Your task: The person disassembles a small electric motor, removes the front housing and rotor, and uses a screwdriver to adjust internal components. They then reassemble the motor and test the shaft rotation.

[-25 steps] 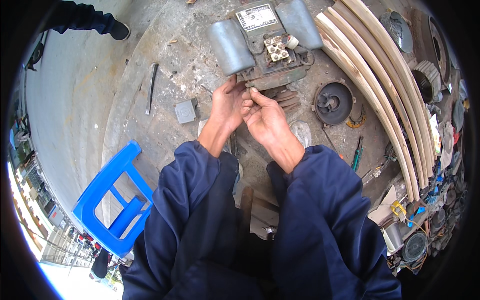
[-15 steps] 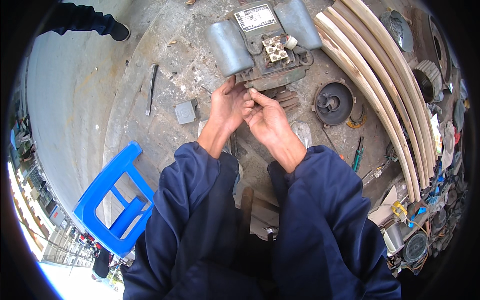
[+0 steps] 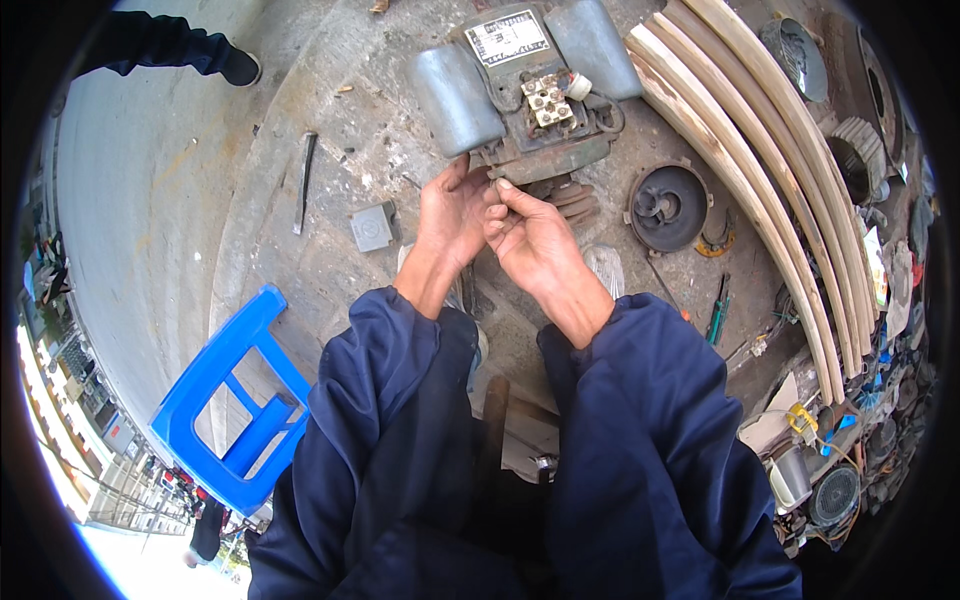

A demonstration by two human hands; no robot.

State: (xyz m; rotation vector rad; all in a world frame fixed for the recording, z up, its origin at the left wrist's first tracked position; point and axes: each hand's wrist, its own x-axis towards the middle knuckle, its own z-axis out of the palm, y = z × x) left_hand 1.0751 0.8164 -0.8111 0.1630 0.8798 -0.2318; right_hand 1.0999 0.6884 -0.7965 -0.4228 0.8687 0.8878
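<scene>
A grimy electric motor (image 3: 550,160) lies on the ground ahead, with two blue-grey rounded covers, a nameplate and a pale terminal block (image 3: 548,100) on it. At its near edge my left hand (image 3: 450,218) is curled, its fingertips close against the casing. Just right of it, my right hand (image 3: 532,232) pinches with thumb and forefinger, close to the left fingers. Anything between the fingers is too small or hidden to make out. Behind the right hand, partly covered, shows a ribbed brown part (image 3: 575,200) of the motor.
A small grey square cover (image 3: 373,227) and a dark metal bar (image 3: 305,183) lie left. Right are a round dark end cover (image 3: 668,207), green-handled pliers (image 3: 717,312) and long curved wooden strips (image 3: 760,180). A blue plastic stool (image 3: 190,425) stands at lower left; another person's leg (image 3: 170,45) shows far left.
Both hands stay at the motor's near edge with almost the same pinch. The whole view has shifted very slightly; nothing else visibly differs.
</scene>
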